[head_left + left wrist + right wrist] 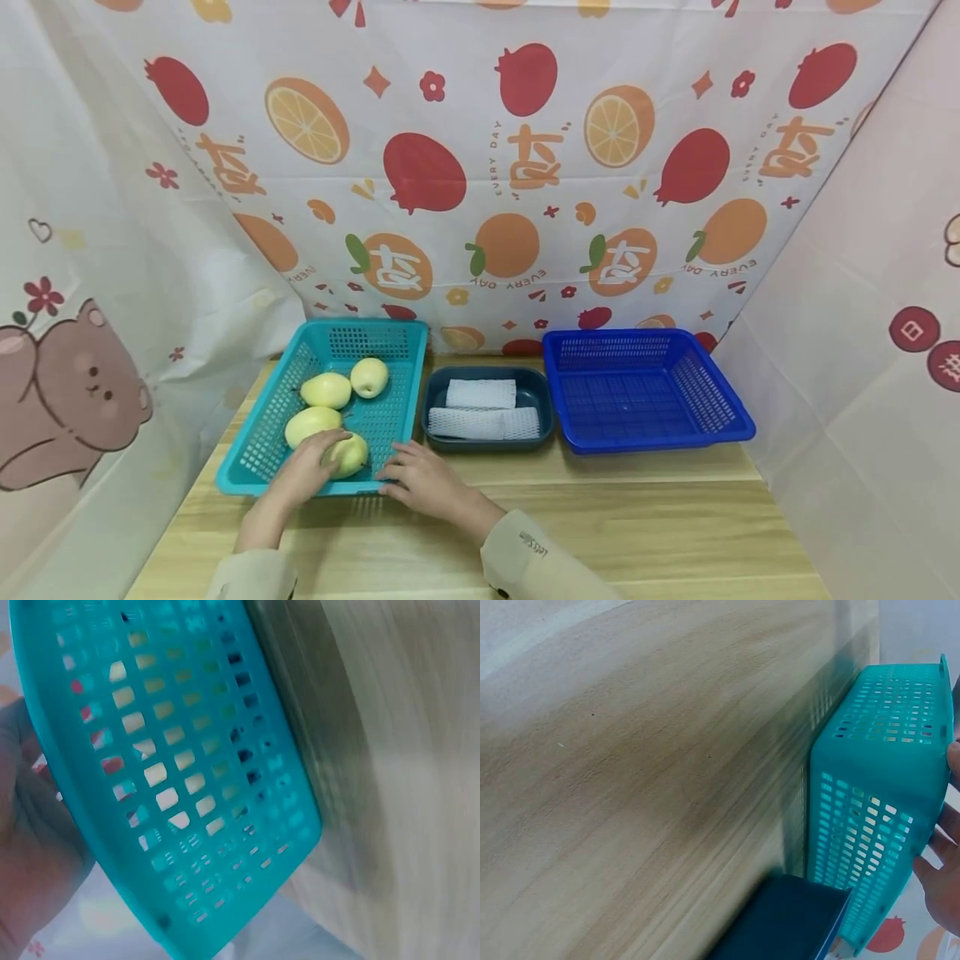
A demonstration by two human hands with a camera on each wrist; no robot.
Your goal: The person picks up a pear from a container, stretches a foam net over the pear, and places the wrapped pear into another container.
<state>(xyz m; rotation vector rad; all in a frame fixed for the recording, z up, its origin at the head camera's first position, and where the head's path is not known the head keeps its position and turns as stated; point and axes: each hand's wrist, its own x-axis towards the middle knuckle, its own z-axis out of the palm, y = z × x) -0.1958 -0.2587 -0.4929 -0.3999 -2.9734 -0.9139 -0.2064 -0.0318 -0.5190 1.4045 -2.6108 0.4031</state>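
Several pale yellow-green pears point(326, 390) lie in a turquoise mesh basket point(408, 400) on the left. My left hand point(300, 475) reaches over the basket's near rim, with thumb and fingers around the nearest pear point(349, 457). In the left wrist view this hand point(34, 832) is partly hidden by the basket wall point(165, 757). My right hand point(427, 483) touches the basket's near right corner, its fingers spread loosely at the rim. The right wrist view shows that hand's fingers point(946, 859) against the turquoise rim, partly cut off.
A dark teal tray point(491, 447) holding white foam net sleeves point(483, 423) stands right of the turquoise basket. Farther right is a blue mesh basket point(626, 400). All stand on a wooden table point(600, 533), with printed cloth point(465, 108) hanging behind and at both sides.
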